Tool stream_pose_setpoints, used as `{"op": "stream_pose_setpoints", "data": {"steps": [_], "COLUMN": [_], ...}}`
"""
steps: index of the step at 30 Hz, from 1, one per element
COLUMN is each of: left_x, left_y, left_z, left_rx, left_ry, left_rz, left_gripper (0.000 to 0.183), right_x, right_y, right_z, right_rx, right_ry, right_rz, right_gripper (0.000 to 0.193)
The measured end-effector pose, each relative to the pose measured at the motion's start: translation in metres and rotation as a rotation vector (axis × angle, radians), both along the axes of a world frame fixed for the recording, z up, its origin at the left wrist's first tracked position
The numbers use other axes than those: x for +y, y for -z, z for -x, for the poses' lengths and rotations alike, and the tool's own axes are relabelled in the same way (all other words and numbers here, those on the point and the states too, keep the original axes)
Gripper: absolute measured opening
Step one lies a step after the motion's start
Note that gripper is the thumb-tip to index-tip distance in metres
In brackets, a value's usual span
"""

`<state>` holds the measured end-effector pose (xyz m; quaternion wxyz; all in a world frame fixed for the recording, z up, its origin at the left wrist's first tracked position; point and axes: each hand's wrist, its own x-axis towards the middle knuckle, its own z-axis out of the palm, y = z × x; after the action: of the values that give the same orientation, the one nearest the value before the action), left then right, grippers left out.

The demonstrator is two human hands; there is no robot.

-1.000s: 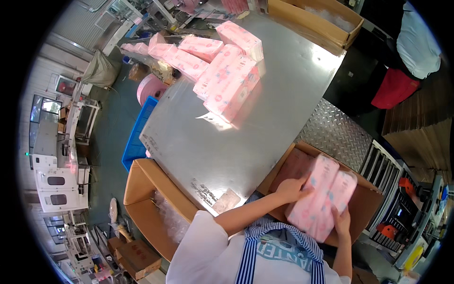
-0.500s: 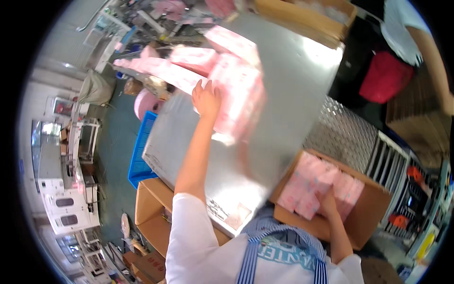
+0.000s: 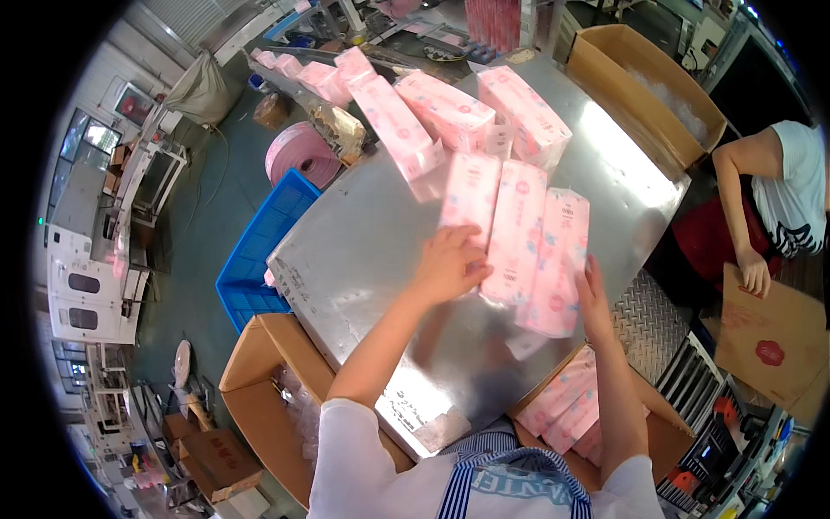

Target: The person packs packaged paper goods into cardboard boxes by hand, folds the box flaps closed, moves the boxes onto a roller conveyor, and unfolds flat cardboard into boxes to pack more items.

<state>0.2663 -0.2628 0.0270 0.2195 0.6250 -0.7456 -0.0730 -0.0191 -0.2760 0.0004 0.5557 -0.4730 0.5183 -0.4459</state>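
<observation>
Frame centre: left hand [image 3: 448,266], fingers slightly spread, on left pack [image 3: 471,190] | middle pack [image 3: 517,229] | right hand [image 3: 594,303] at right pack [image 3: 562,255], finger spread unclear

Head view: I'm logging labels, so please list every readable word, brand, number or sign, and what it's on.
I won't copy wording or brands; print stands on:
Pink packs: small dark characters, round pink mark.
Shirt: blue letters, partly covered.
Cardboard sheet: round red mark, faint red print.
Metal table: dark markings, too blurred to read.
Lower-left carton: red characters, too small to read.
</observation>
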Motion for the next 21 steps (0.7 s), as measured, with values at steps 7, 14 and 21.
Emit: {"op": "stream_pose_setpoints", "data": {"steps": [7, 14, 21], "left_x": [-0.043, 0.009, 0.132], "left_y": [0.082, 0.046, 0.017], "left_z": [-0.051, -0.037, 0.020], "left_rx": [1.333, 1.457, 1.690], "left_ry": [-0.363, -0.213, -0.391], "left_rz": [-0.542, -0.665, -0.503], "left_gripper": [0.054, 0.058, 0.051], "right_x": [-0.076, -0.019, 0.121], "right_y": [-0.001, 0.005, 0.024], "right_z": [-0.029, -0.010, 0.057], "right_rx": [-0.227, -0.460, -0.287], "right_ry": [-0.135, -0.053, 0.054], "right_rz": [-0.343, -0.284, -0.158], "right_gripper": [0.058, 0.066, 0.050]}}
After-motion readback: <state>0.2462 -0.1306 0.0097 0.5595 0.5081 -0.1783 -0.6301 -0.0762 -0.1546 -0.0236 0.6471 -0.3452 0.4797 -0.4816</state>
